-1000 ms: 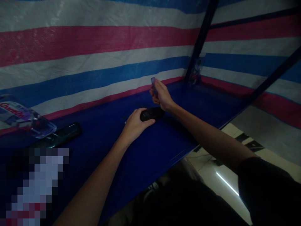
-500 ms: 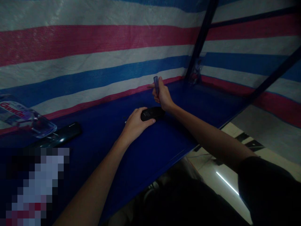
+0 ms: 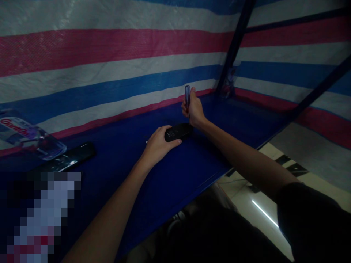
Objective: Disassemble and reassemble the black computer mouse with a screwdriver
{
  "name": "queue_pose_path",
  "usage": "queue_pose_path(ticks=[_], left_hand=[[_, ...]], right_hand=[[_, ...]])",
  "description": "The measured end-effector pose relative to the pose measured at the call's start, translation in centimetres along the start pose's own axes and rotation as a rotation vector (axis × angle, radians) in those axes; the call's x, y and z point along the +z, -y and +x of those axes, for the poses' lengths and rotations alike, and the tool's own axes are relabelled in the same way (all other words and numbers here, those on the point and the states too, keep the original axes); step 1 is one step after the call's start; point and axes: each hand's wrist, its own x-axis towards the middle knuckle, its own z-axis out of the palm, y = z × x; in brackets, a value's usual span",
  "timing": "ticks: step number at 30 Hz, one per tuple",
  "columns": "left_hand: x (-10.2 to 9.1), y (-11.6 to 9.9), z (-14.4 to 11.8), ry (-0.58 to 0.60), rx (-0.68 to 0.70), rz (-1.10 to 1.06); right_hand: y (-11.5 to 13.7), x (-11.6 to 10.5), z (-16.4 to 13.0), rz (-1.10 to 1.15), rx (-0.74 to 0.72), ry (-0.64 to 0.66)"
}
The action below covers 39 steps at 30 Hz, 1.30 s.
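The black device (image 3: 177,132), a small rounded thing like a computer mouse turned underside up, lies on the blue surface (image 3: 170,175) and serves as the landmark here. On its near side the left hand (image 3: 158,143) lies flat on the surface with fingers and thumb closed against the device's near end, pinning it down. A firm downward press looks right for this, so the device cannot spin or slide.

Directly above the far end of the device, the right hand (image 3: 194,109) is wrapped tight around a screwdriver (image 3: 188,99) with a translucent bluish handle, held upright. Its thin shaft runs down to the device; whether the tip is seated in a screw cannot be told in this dim light. My judgement is that the shaft should stay vertical, with steady pressure before any turning, or the tip may slip.

Well to the left of the device lie a dark flat remote-like object (image 3: 71,157) and a clear plastic bottle (image 3: 30,137). Beyond the device hangs a striped tarp (image 3: 109,54).
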Motion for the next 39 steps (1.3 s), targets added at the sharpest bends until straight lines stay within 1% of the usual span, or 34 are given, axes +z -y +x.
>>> queue_pose_path(ticks=[4,11,14,17,19,21,22,25,26,27,29,33,36,39], left_hand=[[0.0,-0.1,-0.1,0.002,0.000,0.002],[0.1,0.0,0.0,0.001,0.013,0.016],[-0.1,0.1,0.0,0.008,0.024,0.017],[-0.9,0.1,0.1,0.031,0.000,0.008],[-1.6,0.2,0.2,0.041,-0.052,0.009],[-2.5,0.4,0.3,0.023,-0.115,0.007],[-2.8,0.6,0.3,0.002,-0.144,-0.003],[-3.5,1.1,0.5,-0.089,-0.249,-0.093],[-3.6,1.2,0.5,-0.117,-0.294,-0.148],[-3.7,1.3,0.5,-0.136,-0.344,-0.212],[-3.8,1.2,0.5,-0.145,-0.437,-0.348],[-3.9,0.8,0.4,-0.115,-0.583,-0.565],[-4.1,0.8,0.5,-0.093,-0.641,-0.627],[-4.2,0.9,0.6,-0.077,-0.663,-0.640]], right_hand=[[0.4,-0.3,0.3,0.070,0.062,-0.033],[1.5,-0.3,-0.1,0.212,0.152,-0.065],[1.6,-0.3,0.0,0.224,0.186,-0.083],[1.3,-0.8,0.4,0.178,0.201,-0.139],[0.7,-1.2,0.8,0.076,0.218,-0.179],[-0.1,-1.6,1.1,-0.135,0.234,-0.173],[-0.5,-1.8,1.3,-0.312,0.228,-0.134],[-1.4,-2.0,1.4,-0.921,0.176,0.066],[-1.6,-2.0,1.3,-1.063,0.167,0.119],[-1.7,-1.9,1.2,-1.155,0.167,0.154],[-1.9,-1.7,0.8,-1.230,0.159,0.181],[-2.5,-1.1,-0.3,-1.342,0.065,0.230],[-2.4,-0.8,-0.8,-1.378,-0.001,0.246],[-1.2,-0.8,-1.0,-1.380,-0.074,0.243]])
